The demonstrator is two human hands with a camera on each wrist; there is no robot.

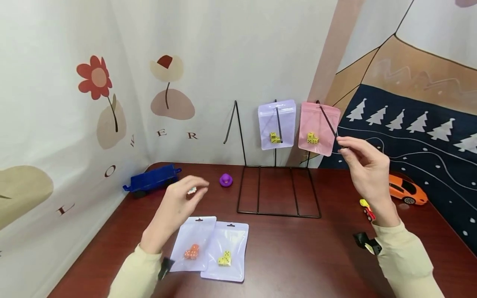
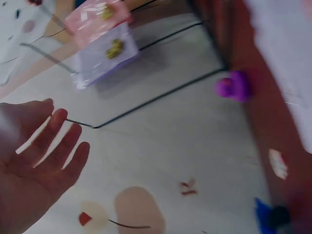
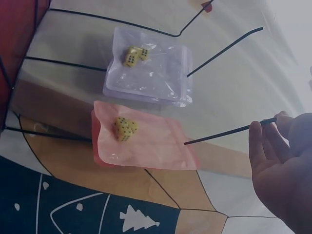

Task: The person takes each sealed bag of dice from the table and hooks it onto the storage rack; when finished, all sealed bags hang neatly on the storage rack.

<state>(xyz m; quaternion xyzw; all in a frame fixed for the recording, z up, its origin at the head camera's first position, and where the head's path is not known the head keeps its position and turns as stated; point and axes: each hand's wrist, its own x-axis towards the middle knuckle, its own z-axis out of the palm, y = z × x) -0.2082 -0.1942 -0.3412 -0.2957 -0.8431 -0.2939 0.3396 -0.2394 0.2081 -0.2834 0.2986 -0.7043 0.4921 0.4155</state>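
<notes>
My right hand [image 1: 367,165] pinches the tip of the right hook of a black wire rack [image 1: 279,215], thumb against fingers. A pink zip pouch [image 1: 316,120] with yellow dice hangs on that hook. From the middle hook hangs a lilac zip pouch [image 1: 266,124], also with yellow dice; the left hook is bare. My left hand [image 1: 177,205] is raised over the table with fingers loosely bent, holding nothing. Below and beside it lie a lilac pouch with orange dice [image 1: 186,236] and, partly overlapping it, a lilac pouch with yellow dice [image 1: 238,244].
A blue toy trailer [image 1: 150,180] stands at the back left, and a small purple toy [image 1: 225,180] left of the rack. An orange toy car [image 1: 410,191] and a small red-and-yellow toy [image 1: 367,210] are near my right arm. Printed curtains [image 1: 208,49] rise behind the table.
</notes>
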